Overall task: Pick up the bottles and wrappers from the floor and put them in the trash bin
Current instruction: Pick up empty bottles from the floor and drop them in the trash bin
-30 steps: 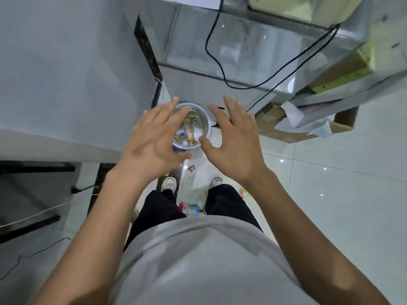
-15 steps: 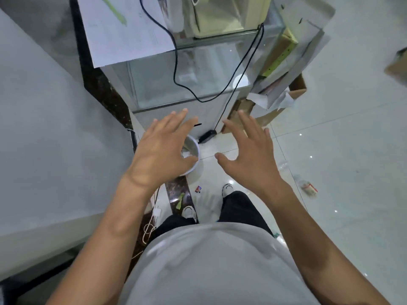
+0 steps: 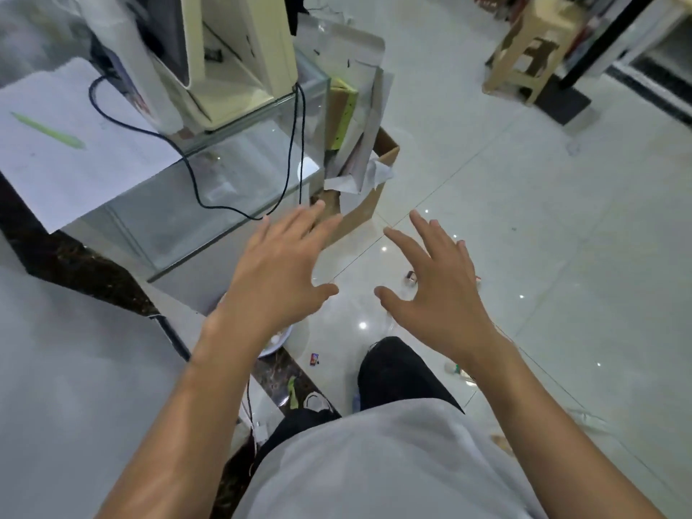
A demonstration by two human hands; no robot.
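Note:
My left hand (image 3: pixel 279 273) and my right hand (image 3: pixel 436 290) are both held out in front of me, fingers spread, with nothing in them. Under my left wrist only a sliver of the white trash bin (image 3: pixel 279 340) shows, on the floor by the counter. A small red and blue wrapper (image 3: pixel 313 358) lies on the tiles between the bin and my leg. A clear bottle (image 3: pixel 410 279) lies on the floor just left of my right hand. Another clear bottle with a green cap (image 3: pixel 455 370) lies under my right forearm. Some litter (image 3: pixel 501 442) lies at the lower right.
A glass counter (image 3: pixel 224 174) with a cream machine (image 3: pixel 232 58) and black cables stands at the left. A cardboard box (image 3: pixel 365 192) of paper sits beside it. A beige plastic stool (image 3: pixel 535 50) stands far right. A green scrap (image 3: pixel 292 391) lies on the dark floor strip.
The view has swung up and to the right, away from the bin. The bin has slid under my left wrist, and more of the floor, the stool and bottles have come into view.

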